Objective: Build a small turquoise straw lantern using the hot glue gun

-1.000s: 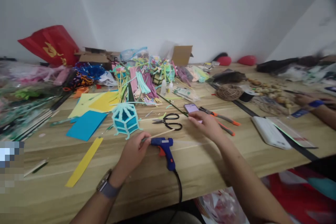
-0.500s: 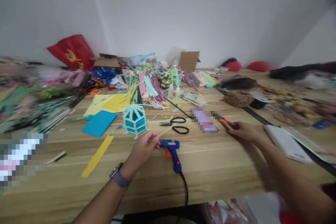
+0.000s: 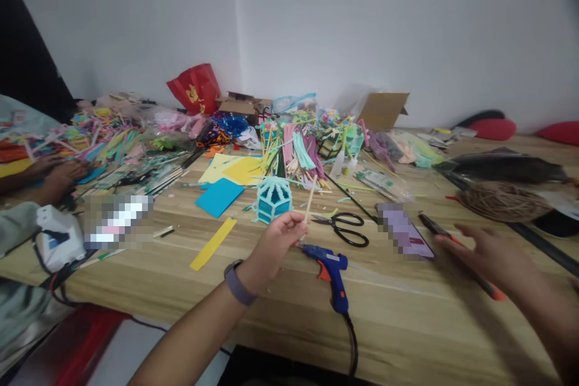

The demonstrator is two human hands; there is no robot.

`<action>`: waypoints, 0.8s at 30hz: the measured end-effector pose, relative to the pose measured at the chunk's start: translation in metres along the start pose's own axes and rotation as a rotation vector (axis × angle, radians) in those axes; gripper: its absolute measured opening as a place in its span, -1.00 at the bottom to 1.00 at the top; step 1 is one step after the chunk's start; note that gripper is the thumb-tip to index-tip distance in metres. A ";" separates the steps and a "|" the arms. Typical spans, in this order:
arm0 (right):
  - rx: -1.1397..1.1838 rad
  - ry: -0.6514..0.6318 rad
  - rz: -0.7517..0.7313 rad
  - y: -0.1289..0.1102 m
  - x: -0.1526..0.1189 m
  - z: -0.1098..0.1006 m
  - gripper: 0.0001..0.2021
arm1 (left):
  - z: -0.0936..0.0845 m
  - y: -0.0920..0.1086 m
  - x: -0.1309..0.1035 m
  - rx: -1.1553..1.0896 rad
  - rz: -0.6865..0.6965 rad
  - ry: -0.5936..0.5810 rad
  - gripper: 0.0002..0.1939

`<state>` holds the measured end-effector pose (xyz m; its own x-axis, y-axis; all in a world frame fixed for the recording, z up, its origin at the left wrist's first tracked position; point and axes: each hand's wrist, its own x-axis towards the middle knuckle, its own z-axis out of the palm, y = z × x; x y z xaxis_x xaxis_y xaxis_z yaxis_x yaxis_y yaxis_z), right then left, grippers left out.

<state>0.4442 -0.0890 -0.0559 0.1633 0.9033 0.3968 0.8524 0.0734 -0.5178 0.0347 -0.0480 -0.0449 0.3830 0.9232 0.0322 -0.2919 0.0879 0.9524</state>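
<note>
My left hand (image 3: 283,241) pinches a thin wooden stick (image 3: 310,198), which points upward from the fingertips. Just below those fingers lies a blue hot glue gun (image 3: 333,268) with an orange trigger, its nozzle close to the hand. Behind the hand stands a small turquoise lantern (image 3: 274,196) with blue panels. Black-handled scissors (image 3: 346,226) rest to the right of the stick. My right hand (image 3: 491,259), slightly blurred, is over orange-handled pliers (image 3: 432,227) on the table, its fingers stretched out and apart. Part of the pliers is hidden under that hand.
A phone (image 3: 404,232) lies left of the pliers. Blue paper (image 3: 220,197) and a yellow strip (image 3: 213,243) lie to the left. Craft strips (image 3: 298,151) pile up behind. Twine (image 3: 504,200) sits at right. Another person's hands (image 3: 58,178) are at far left.
The view has turned left. The pliers, gripped by my right hand before, now lie on the table with the fingers loosened. The stick in my left hand has tilted upright.
</note>
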 end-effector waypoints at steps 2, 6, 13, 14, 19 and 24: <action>0.062 -0.006 0.051 -0.070 0.009 0.011 -0.69 | 0.006 0.000 -0.001 0.004 -0.010 -0.005 -0.65; 0.395 -0.292 -0.121 -0.193 0.017 0.040 -0.50 | 0.016 0.003 -0.001 0.069 0.025 -0.028 -0.67; 0.469 -0.325 -0.287 -0.244 0.042 0.066 -0.62 | 0.003 0.010 0.002 0.410 0.172 0.031 -0.68; 0.473 -0.300 -0.276 -0.242 0.048 0.068 -0.64 | -0.003 0.013 0.006 0.552 0.249 0.108 -0.66; 0.468 -0.188 -0.246 -0.237 0.084 0.080 -0.77 | -0.036 0.026 0.036 1.245 0.404 0.379 -0.26; 0.591 -0.207 -0.279 -0.240 0.106 0.098 -0.81 | -0.067 0.035 0.058 1.284 0.455 0.045 -0.24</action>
<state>0.2083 0.0302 0.0357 -0.1717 0.8747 0.4533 0.4246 0.4809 -0.7671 -0.0121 0.0340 -0.0295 0.4371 0.7901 0.4298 0.6391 -0.6091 0.4697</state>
